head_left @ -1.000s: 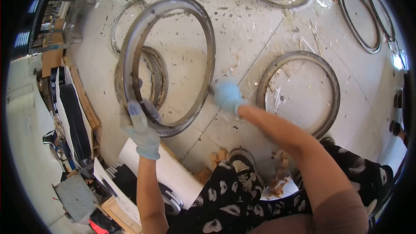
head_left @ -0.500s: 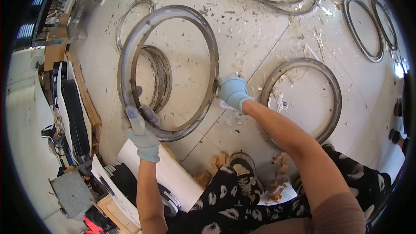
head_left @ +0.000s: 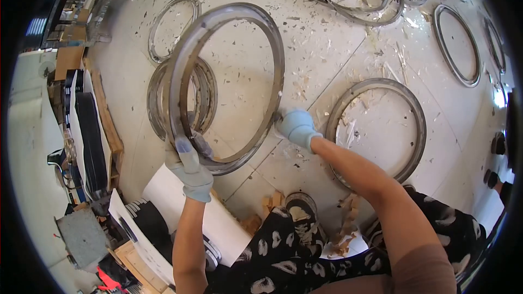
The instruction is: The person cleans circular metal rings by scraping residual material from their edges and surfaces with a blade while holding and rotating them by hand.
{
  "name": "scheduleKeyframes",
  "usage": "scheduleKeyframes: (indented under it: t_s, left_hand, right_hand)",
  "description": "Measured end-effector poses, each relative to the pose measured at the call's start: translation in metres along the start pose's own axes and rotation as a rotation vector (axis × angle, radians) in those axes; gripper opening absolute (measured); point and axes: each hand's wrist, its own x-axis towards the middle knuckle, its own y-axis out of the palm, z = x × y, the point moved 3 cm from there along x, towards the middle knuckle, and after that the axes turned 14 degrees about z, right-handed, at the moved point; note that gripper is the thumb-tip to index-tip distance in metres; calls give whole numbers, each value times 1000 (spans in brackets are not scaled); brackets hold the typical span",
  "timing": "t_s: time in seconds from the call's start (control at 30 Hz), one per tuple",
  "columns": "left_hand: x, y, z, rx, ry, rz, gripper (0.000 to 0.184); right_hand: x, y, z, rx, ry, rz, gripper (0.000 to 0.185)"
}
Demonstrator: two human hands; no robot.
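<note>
Gripping metal ring (head_left: 177, 76) low, left hand (head_left: 188, 167); right hand (head_left: 297, 127) curled at ring's right, hold unclear.

Single head-worn view, set above the work, facing forward and steeply down. Wide, bowed field, corners dark and rounded; wearer's patterned trousers (head_left: 272, 247) nearest, along bottom edge. Left hand (head_left: 189, 166) and right hand (head_left: 297, 126) sit farther out, either side of centre; tiled floor (head_left: 455, 122) recedes toward top edge.

Mottled brownish-grey ring (head_left: 177, 87) between pale blue gloves (head_left: 297, 126), black trousers (head_left: 272, 258) with white blotches, off-white floor (head_left: 321, 57)
</note>
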Motion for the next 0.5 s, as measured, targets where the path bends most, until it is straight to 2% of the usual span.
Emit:
scheduleKeyframes:
  t_s: [0.07,0.1,0.13,0.2,0.23,0.27,0.37,0.4,0.47,0.5]
  left_hand:
    - [-6,0,7,-32,31,-40,59]
    - [-9,0,6,-37,34,-41,59]
    - [-9,0,5,-22,42,-8,60]
    - [-12,-5,3,12,37,33,62]
    - [-13,-4,4,-8,65,32,62]
    - [-13,0,6,-34,88,40,63]
    - [-20,5,13,27,140,-40,64]
    - [-18,9,9,18,156,-46,64]
    - [-24,10,6,34,91,40,66]
    - [-26,8,8,54,129,77,67]
  right_hand:
    - [-8,12,-3,204,5,51,33]
    - [1,64,13,137,203,40,29]
    - [-4,60,13,126,196,25,29]
    - [-28,48,23,278,-281,-281,24]
    - [-17,28,8,244,-60,-94,21]
    - [-14,35,0,244,-55,-94,21]
    - [-10,65,5,-27,-248,-52,22]
    - [-14,69,13,-43,-250,-64,22]
    - [-51,60,57,396,-267,-386,21]
    - [-42,51,48,398,-273,-384,21]
